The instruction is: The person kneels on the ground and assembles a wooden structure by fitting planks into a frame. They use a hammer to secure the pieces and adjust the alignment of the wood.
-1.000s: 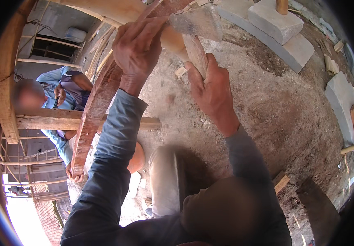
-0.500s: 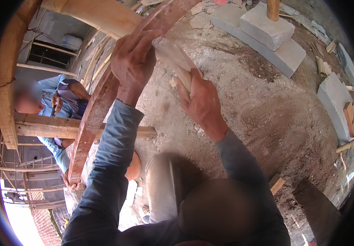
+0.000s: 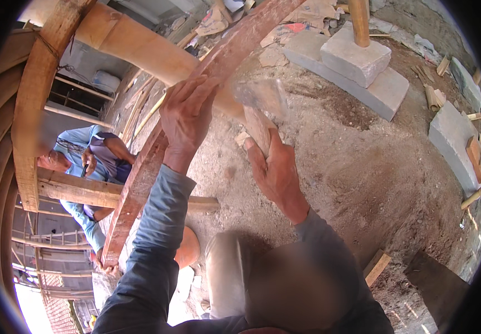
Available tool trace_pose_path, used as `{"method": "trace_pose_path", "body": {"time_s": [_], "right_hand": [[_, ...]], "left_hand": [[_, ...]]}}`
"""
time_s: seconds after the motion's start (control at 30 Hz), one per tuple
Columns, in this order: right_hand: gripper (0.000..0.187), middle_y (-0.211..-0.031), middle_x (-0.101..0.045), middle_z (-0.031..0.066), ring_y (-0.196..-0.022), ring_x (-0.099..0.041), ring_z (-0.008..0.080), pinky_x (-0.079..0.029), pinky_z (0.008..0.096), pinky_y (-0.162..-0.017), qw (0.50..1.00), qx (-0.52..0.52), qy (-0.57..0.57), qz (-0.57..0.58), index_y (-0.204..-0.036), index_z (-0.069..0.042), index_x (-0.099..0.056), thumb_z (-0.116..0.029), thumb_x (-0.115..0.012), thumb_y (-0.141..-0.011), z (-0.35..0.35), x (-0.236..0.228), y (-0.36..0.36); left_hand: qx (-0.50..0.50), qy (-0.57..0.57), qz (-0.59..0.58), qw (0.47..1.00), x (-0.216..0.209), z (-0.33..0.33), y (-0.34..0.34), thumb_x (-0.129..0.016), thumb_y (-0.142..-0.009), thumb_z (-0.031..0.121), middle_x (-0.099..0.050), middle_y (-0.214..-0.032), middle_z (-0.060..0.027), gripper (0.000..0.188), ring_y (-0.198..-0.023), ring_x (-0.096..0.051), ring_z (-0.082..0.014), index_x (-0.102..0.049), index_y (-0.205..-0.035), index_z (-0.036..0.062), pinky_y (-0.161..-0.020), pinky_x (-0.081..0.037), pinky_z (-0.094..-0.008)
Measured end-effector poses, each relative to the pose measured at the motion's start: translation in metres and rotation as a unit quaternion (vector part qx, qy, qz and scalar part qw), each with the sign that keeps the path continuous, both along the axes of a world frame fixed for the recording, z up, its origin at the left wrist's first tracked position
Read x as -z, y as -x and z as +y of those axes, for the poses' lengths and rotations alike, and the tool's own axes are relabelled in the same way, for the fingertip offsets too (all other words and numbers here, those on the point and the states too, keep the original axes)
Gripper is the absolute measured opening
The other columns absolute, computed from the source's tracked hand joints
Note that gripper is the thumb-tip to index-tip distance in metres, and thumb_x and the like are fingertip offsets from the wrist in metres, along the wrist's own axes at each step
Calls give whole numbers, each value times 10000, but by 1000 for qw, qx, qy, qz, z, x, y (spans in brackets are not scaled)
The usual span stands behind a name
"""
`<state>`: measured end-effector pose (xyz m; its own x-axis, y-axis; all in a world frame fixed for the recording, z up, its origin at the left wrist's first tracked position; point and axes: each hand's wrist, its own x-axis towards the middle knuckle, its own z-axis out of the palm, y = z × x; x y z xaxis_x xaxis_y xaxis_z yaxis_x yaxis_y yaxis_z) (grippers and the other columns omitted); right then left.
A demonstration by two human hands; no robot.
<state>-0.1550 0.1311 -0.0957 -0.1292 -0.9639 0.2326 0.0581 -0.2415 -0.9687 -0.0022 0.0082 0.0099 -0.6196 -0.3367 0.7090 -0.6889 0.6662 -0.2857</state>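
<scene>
A long reddish wooden beam [image 3: 135, 195] slants from the lower left up to the top. My left hand [image 3: 187, 119] is closed over it, fingers wrapped round its upper part. To the right, my right hand [image 3: 276, 170] grips a tool with a wooden handle [image 3: 258, 129]. Its broad, flat grey head [image 3: 263, 97] is smeared by motion, so its exact kind is unclear. That head is just right of the beam and apart from my left hand. At the beam's lower end, a co-worker's hand [image 3: 108, 269] touches it.
The co-worker [image 3: 93, 153] crouches at the left, a dark object in the other hand. A crosspiece [image 3: 79, 186] passes by the beam. Upright timber [image 3: 34, 128] stands far left. Grey stone blocks [image 3: 357, 55] lie at the upper right, a dark board [image 3: 435, 284] at the lower right.
The tool's head has swung away from my left hand to the right, and my right hand has dropped slightly. My left hand stays on the beam. The whole view has shifted a little.
</scene>
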Motion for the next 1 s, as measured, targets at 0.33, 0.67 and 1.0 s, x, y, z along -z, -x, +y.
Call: {"method": "trace_pose_path", "body": {"time_s": [0.33,0.67,1.0], "right_hand": [[210,-649,-592,42,-519,-578,120,-479,284,-461,987,49,99,113,-1074,37,-599,-172,-582,-1085,-31,14,-12],[268,-624,-597,185,-525,-660,315,-472,429,-488,983,100,127,88,-1053,49,-544,-203,-636,-1057,-28,20,-8],[268,-644,-625,159,-552,-691,280,-492,417,-508,997,48,54,-39,-1075,25,-554,-217,-665,-1047,-6,13,-26]], "left_hand": [[2,44,10,999,7,-2,-5,-840,-841,127,-790,-970,10,183,-908,-744,-217,-806,-1012,182,-762,-589,-339],[-8,34,0,999,4,0,-6,-859,-837,124,-800,-995,-55,185,-905,-759,-255,-792,-1009,114,-811,-597,-346],[-140,-106,-35,984,-28,8,-14,-993,-680,244,-550,-1231,-195,694,-1131,-620,-361,-575,-1188,22,-911,-560,-453]]}}
